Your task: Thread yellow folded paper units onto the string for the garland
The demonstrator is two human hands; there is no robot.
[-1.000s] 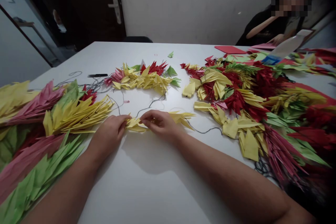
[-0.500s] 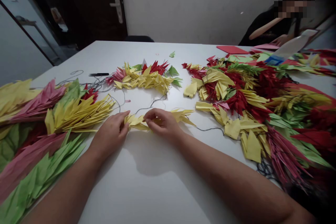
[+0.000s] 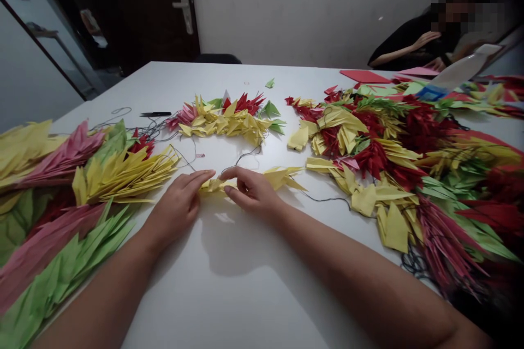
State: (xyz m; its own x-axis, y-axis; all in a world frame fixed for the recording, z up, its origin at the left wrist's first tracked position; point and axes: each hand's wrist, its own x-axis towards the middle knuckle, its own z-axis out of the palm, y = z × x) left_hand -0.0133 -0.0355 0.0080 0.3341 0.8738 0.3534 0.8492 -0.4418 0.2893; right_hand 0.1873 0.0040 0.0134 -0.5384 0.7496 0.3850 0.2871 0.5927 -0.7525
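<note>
Left fingers (image 3: 203, 176) now flat over yellow folds (image 3: 213, 186)

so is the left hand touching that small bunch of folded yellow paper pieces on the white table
Touching: the head view shows the left hand fingertips resting on the small bunch of folded yellow paper pieces.

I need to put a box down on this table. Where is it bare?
Bare: the table between the forearms, and its far end near the door. Crowded: paper stacks on the left, the paper heap on the right, and yellow pieces beyond the hands.
</note>
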